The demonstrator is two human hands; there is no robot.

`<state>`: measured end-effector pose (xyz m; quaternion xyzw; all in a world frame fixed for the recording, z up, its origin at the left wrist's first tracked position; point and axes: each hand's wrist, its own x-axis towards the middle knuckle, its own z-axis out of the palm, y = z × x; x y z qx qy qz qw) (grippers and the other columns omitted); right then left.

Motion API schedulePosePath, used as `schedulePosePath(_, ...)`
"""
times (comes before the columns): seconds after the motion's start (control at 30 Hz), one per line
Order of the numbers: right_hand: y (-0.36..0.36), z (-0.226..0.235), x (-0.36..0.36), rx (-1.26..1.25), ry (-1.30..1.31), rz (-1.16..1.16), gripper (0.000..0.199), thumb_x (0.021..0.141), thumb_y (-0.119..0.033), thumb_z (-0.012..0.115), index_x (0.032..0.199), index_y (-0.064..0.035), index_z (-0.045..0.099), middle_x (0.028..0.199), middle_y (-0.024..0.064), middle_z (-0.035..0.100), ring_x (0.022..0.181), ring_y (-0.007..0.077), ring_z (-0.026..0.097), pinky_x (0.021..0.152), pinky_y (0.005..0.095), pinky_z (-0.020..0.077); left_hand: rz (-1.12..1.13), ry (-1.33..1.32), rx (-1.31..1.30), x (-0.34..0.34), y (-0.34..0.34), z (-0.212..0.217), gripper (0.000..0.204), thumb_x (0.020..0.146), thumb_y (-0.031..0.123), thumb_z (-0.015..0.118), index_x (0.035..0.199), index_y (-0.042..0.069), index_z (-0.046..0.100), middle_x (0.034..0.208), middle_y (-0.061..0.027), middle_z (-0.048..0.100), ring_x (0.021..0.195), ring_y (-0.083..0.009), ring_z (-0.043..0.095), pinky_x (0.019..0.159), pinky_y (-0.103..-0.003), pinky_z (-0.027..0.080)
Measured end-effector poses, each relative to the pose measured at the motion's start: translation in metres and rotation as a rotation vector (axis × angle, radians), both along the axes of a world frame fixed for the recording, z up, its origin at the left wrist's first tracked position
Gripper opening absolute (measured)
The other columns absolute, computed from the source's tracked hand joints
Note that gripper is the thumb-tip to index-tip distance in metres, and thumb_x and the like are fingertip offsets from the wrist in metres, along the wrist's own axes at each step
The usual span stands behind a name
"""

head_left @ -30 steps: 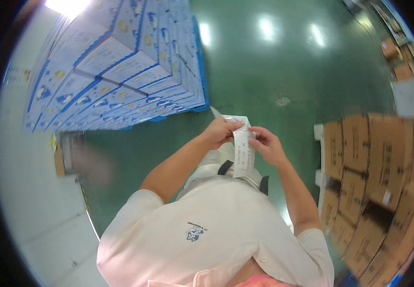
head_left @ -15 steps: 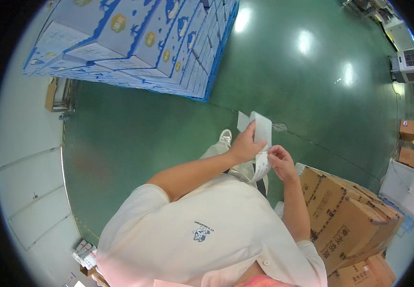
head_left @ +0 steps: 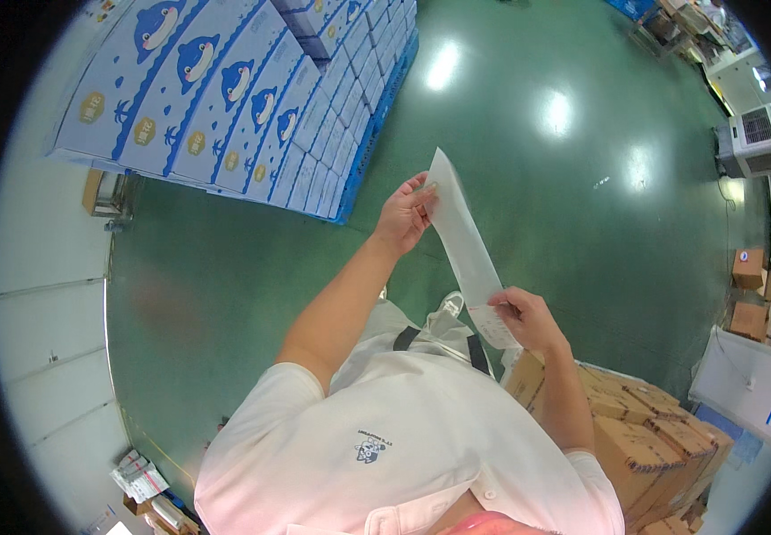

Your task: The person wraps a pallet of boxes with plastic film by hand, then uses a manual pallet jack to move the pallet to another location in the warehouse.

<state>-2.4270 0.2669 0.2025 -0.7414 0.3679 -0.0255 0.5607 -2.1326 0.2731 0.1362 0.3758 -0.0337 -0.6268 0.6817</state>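
A long white paper strip (head_left: 467,241) slants in front of me, its upper end pointed. Small printed marks show on its lower end, which looks like a label sheet. My left hand (head_left: 406,216) pinches the strip's edge near the top, thumb and fingers closed on it. Lower down on the right, my right hand (head_left: 531,318) grips the same strip between thumb and fingers. The strip hangs nearly straight between both hands, above the green floor (head_left: 564,214). Part of its lower end lies behind my right fingers.
Blue-and-white cartons (head_left: 198,116) stand on a blue pallet (head_left: 369,147) at the far left. Brown cardboard boxes (head_left: 644,437) are stacked close by on my right. Farther right are an air cooler (head_left: 754,141) and a white table (head_left: 746,374). A white wall (head_left: 47,357) runs along the left.
My hands have moved apart, the left up and away, the right slightly down. The strip, bunched and folded before, now stretches out between them. The view has shifted and my feet have moved.
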Motion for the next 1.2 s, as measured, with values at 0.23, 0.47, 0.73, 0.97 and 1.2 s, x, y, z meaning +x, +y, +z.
schedulePosePath(0.23, -0.055, -0.048, 0.017, 0.645, -0.386, -0.451, 0.017, 0.089, -0.001, 0.062, 0.106, -0.0016, 0.060, 0.096, 0.0019, 0.061, 0.088, 0.0108, 0.058, 0.079, 0.0243, 0.0482, -0.077, -0.641, 0.376, -0.056, 0.023, -0.033, 0.065, 0.084, 0.024, 0.070, 0.139, 0.006, 0.041, 0.137, -0.0117, 0.047, 0.119, -0.0266, 0.052, 0.095, -0.039, 0.045)
schedulePosePath(0.47, -0.103, -0.051, 0.085, 0.902, -0.325, -0.257, 0.023, 0.091, -0.006, 0.061, 0.114, -0.0030, 0.057, 0.102, 0.0033, 0.062, 0.094, 0.0122, 0.060, 0.082, 0.0272, 0.0503, -0.169, -1.688, -0.314, -0.006, 0.007, 0.017, 0.033, 0.077, 0.009, 0.068, 0.110, 0.012, 0.066, 0.120, -0.0088, 0.063, 0.111, -0.0305, 0.059, 0.094, -0.041, 0.046)
schedulePosePath(0.73, -0.168, -0.048, 0.197, -0.577, -0.211, 0.314, 0.038, 0.083, -0.019, 0.071, 0.118, -0.0092, 0.060, 0.106, 0.0120, 0.062, 0.097, 0.0299, 0.061, 0.077, 0.0354, 0.0514, -0.311, -1.378, 0.042, 0.074, -0.057, 0.002, 0.007, 0.084, 0.011, 0.058, 0.086, 0.006, 0.061, 0.084, -0.0141, 0.062, 0.077, -0.0349, 0.060, 0.067, -0.042, 0.046)
schedulePosePath(0.97, -0.224, -0.037, 0.276, -0.346, -0.257, 0.193, 0.034, 0.079, -0.015, 0.074, 0.111, -0.0081, 0.064, 0.103, 0.0110, 0.063, 0.092, 0.0294, 0.062, 0.075, 0.0375, 0.0509, -0.204, -1.233, 0.014, 0.132, -0.114, -0.007, 0.014, 0.088, 0.015, 0.056, 0.081, 0.003, 0.054, 0.075, -0.0149, 0.057, 0.066, -0.0314, 0.057, 0.061, -0.040, 0.045)
schedulePosePath(1.2, -0.283, -0.030, 0.328, -0.278, -0.245, 0.233, 0.025, 0.083, -0.014, 0.071, 0.106, -0.0042, 0.065, 0.093, 0.0103, 0.065, 0.083, 0.0252, 0.063, 0.073, 0.0344, 0.0511, -0.096, -0.867, 0.074, 0.171, -0.157, 0.001, 0.024, 0.089, 0.024, 0.066, 0.099, 0.005, 0.055, 0.085, -0.0061, 0.065, 0.071, -0.0111, 0.060, 0.062, -0.029, 0.047)
